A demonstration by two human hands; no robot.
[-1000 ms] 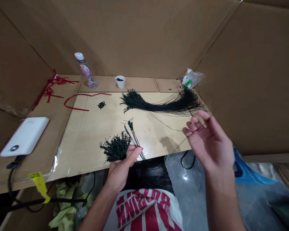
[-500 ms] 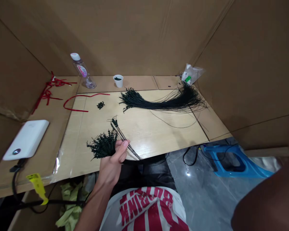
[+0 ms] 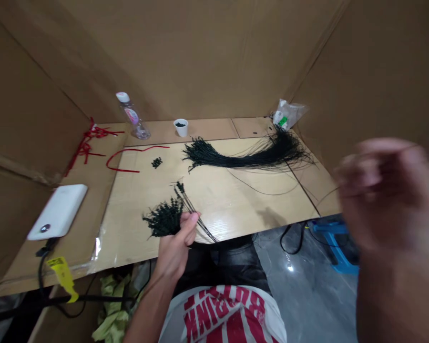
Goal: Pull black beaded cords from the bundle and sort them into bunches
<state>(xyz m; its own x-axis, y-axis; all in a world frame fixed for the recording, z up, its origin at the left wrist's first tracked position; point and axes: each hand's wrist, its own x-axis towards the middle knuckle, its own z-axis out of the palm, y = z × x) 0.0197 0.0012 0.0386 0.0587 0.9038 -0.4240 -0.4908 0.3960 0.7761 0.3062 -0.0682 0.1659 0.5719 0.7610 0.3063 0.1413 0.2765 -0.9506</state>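
Observation:
My left hand (image 3: 180,238) is closed around a bundle of thin black strands with dark, knobbly ends (image 3: 163,219), over the table's front edge. A few strands (image 3: 191,202) stand apart from this bundle, pinched between thumb and forefinger. Raised at the right, my right hand (image 3: 386,190) is smeared by motion, its fingers seemingly curled. A faint thin line runs close to its fingertips; whether they hold it I cannot make out. Across the table lies a larger bundle of similar black strands (image 3: 243,159), knobbly ends to the left. Left of it sits a small pile of dark bits (image 3: 157,163).
A white paper cup (image 3: 180,127) with dark bits and a clear bottle (image 3: 137,125) stand at the back. Red ribbon (image 3: 110,159) lies left, near a white power bank (image 3: 59,212) with a cable. A plastic bag (image 3: 288,114) rests in the right corner. Cardboard walls enclose the table.
My right hand has come up into view at the right, where only a blurred arm showed before. My left hand keeps its hold on the bundle. The whole view has shifted slightly.

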